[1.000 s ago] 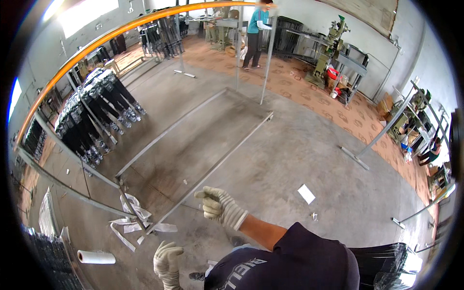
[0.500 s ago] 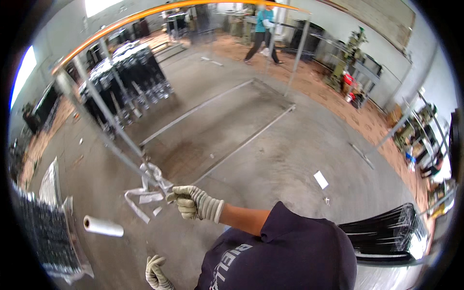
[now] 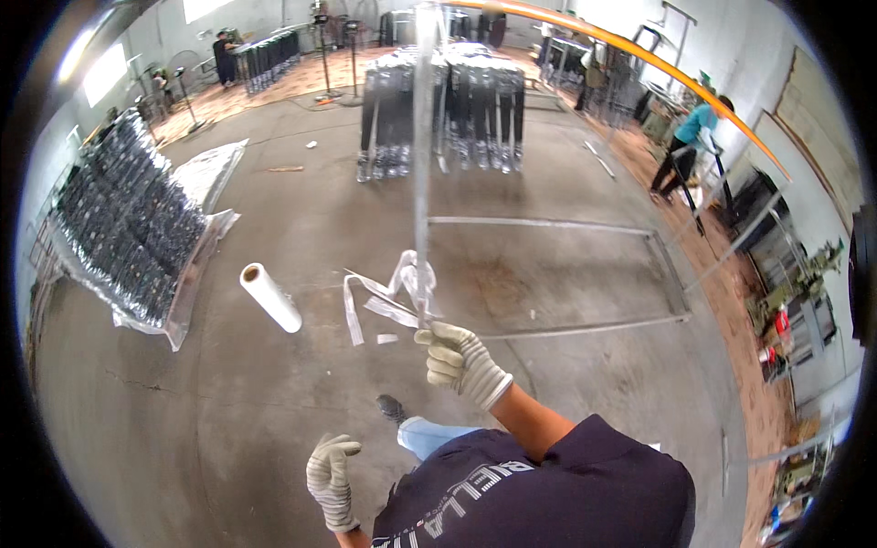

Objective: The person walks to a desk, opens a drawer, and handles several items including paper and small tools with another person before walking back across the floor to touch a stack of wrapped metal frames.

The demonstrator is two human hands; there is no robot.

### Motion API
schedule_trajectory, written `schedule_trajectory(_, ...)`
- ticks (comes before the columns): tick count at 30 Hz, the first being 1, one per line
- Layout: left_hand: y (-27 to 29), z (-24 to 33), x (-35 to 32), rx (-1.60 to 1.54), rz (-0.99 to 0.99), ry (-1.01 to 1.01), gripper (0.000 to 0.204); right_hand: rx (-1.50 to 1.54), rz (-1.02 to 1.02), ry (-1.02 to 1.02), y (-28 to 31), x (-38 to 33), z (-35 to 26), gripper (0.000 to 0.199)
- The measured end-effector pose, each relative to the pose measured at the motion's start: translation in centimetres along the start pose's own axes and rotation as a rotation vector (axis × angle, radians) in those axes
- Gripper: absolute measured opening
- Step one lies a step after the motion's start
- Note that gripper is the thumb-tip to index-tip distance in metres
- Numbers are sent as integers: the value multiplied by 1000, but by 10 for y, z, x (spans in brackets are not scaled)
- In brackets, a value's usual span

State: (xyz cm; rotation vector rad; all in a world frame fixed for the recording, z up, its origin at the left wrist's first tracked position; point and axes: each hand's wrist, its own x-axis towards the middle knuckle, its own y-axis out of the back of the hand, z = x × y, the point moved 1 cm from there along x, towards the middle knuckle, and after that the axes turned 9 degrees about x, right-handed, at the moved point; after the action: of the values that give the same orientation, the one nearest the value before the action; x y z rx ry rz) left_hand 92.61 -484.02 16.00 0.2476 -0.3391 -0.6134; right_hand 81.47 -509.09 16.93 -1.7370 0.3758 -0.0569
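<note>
My right hand [image 3: 464, 363], in a pale knit glove, has its fingers closed round the low end of a grey metal post [image 3: 423, 183]. The post belongs to a tall rack with an orange top bar [image 3: 630, 57]; its pipe base frame [image 3: 539, 222] lies on the floor to the right. White plastic strips [image 3: 393, 306] dangle or lie beside the post, just beyond my fingers; whether they are tied to it I cannot tell. My left hand [image 3: 331, 477], gloved too, hangs lower left with fingers loosely bent and apart, holding nothing.
A white roll [image 3: 272, 300] lies on the floor at left. Farther left is a plastic-covered pile of dark goods [image 3: 132, 228]. Dark garments in clear covers [image 3: 443, 114] hang beyond the post. A person in a teal top [image 3: 690, 142] bends at far right; another [image 3: 225, 59] stands far left.
The view has swung left, shifting rack, roll and pile to the right in the picture. My right hand remains at the post. My left hand shows more fully, and my foot has come into view.
</note>
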Motion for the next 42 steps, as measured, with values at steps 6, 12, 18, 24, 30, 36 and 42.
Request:
schedule_trajectory(6,49,-42,56,129,180,50,26,15,-28,-56,-10,129,12,27)
schedule_trajectory(12,95,-56,160,223,45,-32,17,-2,-38,22,-52,235,6,24)
schedule_trajectory(18,107,-72,229,139,97,55,23,69,-251,-87,-61,298,4,29)
schedule_trajectory(24,113,-119,275,79,16,13,22,-93,85,-42,-54,330,23,30)
schedule_trajectory(30,152,-151,357,51,-112,-13,23,81,-13,-115,-56,402,60,29)
schedule_trajectory(36,238,-213,420,10,-10,-4,20,83,17,-96,-79,501,102,27)
schedule_trajectory(42,326,-257,494,47,45,71,24,9,2,13,-125,576,142,29)
